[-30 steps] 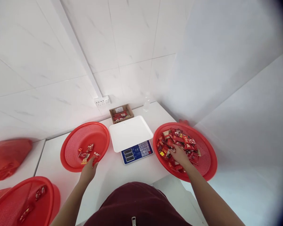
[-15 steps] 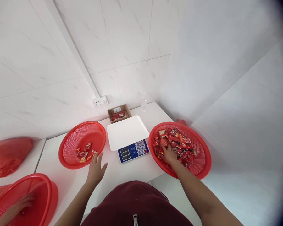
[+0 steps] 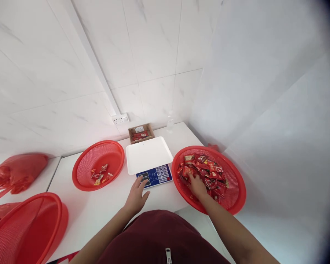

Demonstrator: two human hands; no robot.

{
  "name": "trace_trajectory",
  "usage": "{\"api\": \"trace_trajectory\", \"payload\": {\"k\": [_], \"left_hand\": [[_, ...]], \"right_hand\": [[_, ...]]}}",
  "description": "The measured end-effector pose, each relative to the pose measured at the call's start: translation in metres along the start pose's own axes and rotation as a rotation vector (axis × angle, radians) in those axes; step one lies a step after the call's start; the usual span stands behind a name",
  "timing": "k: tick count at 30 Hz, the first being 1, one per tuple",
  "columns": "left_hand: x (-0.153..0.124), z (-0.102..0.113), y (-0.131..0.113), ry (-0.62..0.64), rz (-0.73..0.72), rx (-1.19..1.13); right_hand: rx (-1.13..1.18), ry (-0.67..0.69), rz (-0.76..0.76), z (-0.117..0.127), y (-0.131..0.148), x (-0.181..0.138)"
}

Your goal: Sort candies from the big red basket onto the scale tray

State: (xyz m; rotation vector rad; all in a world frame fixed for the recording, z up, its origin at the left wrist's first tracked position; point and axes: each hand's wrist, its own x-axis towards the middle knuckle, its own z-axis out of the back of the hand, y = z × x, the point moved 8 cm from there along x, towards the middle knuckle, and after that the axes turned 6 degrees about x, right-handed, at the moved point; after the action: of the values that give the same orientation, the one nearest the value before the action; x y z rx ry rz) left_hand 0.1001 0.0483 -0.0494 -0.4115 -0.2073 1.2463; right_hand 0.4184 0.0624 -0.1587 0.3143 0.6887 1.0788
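Observation:
My right hand (image 3: pixel 197 186) reaches into the right red basket (image 3: pixel 238 196), its fingers curled down around a small red packet (image 3: pixel 187 171) in the pile; the fingertips are partly hidden. Several red snack packets (image 3: pixel 214 168) lie heaped around it. My left hand (image 3: pixel 136 198) is open and holds nothing, with its fingertips over the front left corner of the blue weighing scale (image 3: pixel 154 176), by the displays. On the scale rests a bare white tray (image 3: pixel 148 154). The left red basket (image 3: pixel 79 174) contains a few small packets (image 3: pixel 99 179).
Behind the scale, a cardboard box (image 3: pixel 142 133) holds red packets. A clear bottle (image 3: pixel 170 124) stands near the wall, under which a power socket (image 3: pixel 120 118) is mounted nearby. Another red basket (image 3: pixel 62 223) and a tied red bag (image 3: pixel 19 172) are at the left.
My left hand has moved right, from the left basket's rim to the scale. The fingers of my right hand have curled deeper into the packets. Another person's hand has left the near-left basket.

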Motion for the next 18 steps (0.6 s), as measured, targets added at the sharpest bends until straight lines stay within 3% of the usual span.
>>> {"api": "trace_trajectory", "payload": {"k": [12, 18], "left_hand": [[0.016, -0.021, -0.086, 0.211, -0.031, -0.388], [0.029, -0.049, -0.133, 0.505, 0.191, -0.894]], "right_hand": [[0.706, -0.083, 0.046, 0.052, -0.009, -0.008], [1.077, -0.044, 0.029, 0.062, 0.012, -0.033]]}}
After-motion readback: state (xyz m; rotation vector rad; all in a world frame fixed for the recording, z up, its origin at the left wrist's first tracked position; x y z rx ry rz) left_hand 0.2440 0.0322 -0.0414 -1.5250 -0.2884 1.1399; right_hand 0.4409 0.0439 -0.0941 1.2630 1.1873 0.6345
